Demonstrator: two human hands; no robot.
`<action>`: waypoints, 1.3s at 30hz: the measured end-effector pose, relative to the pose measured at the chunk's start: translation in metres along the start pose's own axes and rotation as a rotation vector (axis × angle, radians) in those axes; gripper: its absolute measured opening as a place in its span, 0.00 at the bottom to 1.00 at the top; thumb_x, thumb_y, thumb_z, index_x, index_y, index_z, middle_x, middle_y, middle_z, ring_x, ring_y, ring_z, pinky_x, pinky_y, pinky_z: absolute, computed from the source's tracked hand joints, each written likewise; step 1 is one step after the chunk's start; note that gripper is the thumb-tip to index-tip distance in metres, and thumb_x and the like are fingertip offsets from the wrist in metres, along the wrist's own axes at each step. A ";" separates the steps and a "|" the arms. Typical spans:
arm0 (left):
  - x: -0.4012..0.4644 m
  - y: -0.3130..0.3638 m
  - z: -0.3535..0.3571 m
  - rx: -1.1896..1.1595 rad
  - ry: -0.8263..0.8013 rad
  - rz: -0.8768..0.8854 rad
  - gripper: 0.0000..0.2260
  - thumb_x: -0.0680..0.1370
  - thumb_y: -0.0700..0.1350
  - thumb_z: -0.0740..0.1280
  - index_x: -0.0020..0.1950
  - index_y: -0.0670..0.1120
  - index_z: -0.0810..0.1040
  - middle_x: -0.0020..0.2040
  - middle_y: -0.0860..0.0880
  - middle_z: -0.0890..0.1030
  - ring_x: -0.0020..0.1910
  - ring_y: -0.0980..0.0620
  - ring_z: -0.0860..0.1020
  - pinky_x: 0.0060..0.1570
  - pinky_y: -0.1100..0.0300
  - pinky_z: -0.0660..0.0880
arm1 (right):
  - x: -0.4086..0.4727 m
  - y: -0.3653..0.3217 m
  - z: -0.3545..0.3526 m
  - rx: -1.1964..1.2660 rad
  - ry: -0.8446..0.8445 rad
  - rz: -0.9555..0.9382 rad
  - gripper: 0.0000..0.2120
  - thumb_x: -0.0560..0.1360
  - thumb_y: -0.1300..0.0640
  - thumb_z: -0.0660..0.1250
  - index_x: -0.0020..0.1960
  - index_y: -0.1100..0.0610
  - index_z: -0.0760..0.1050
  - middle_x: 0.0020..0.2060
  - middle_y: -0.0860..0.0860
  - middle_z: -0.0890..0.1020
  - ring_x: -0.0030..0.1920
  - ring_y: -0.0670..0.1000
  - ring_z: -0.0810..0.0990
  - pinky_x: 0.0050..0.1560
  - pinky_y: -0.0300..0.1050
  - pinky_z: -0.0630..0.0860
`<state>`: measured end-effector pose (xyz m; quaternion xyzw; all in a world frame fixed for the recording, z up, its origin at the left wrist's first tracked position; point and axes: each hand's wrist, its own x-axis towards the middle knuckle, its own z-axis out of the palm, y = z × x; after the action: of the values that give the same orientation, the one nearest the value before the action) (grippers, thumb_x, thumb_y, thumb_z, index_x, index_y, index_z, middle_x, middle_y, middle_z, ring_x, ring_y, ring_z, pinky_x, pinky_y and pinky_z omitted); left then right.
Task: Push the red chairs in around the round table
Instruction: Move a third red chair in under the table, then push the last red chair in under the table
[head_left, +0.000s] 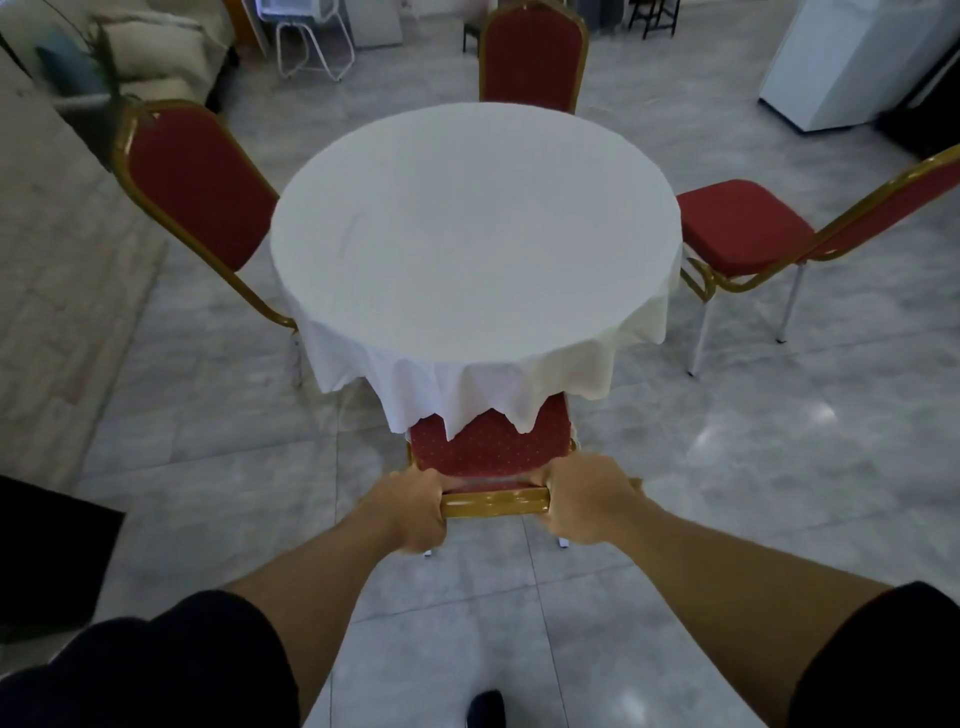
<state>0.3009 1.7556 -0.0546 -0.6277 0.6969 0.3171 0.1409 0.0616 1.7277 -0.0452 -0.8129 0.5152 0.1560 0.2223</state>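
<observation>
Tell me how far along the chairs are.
Done, apparently: the left chair and far chair sit tucked against the round table. In hand: left hand and right hand grip the near chair, seat partly under. Left: the right chair, seat fully exposed.

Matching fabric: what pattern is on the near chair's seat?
Red with small pale dots, on the near chair's seat, head view.

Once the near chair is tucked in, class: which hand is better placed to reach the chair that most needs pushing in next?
Probably the right hand. The right-side chair has its seat clear of the tablecloth; the left chair and far chair look tucked in already.
</observation>
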 end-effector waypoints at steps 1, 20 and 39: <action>0.000 -0.001 0.001 0.004 -0.010 -0.008 0.29 0.68 0.40 0.62 0.64 0.63 0.80 0.49 0.52 0.85 0.50 0.44 0.83 0.52 0.49 0.82 | 0.001 -0.001 0.003 0.004 -0.001 -0.004 0.20 0.78 0.49 0.66 0.69 0.38 0.79 0.40 0.47 0.84 0.43 0.53 0.84 0.51 0.49 0.83; 0.051 0.236 -0.095 0.159 0.124 0.013 0.37 0.80 0.68 0.62 0.85 0.56 0.57 0.82 0.47 0.67 0.79 0.42 0.67 0.73 0.47 0.65 | -0.086 0.195 -0.102 0.450 0.188 0.167 0.41 0.74 0.23 0.62 0.78 0.46 0.71 0.76 0.49 0.75 0.74 0.55 0.74 0.71 0.52 0.70; 0.229 0.548 -0.161 0.244 0.195 0.285 0.35 0.83 0.65 0.58 0.85 0.49 0.56 0.83 0.43 0.65 0.80 0.40 0.65 0.76 0.43 0.63 | -0.128 0.496 -0.198 0.463 0.392 0.422 0.42 0.77 0.27 0.62 0.83 0.50 0.63 0.80 0.55 0.69 0.78 0.60 0.69 0.74 0.56 0.67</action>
<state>-0.2343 1.4816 0.0765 -0.5287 0.8222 0.1849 0.1014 -0.4374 1.5384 0.0859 -0.6314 0.7259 -0.0812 0.2604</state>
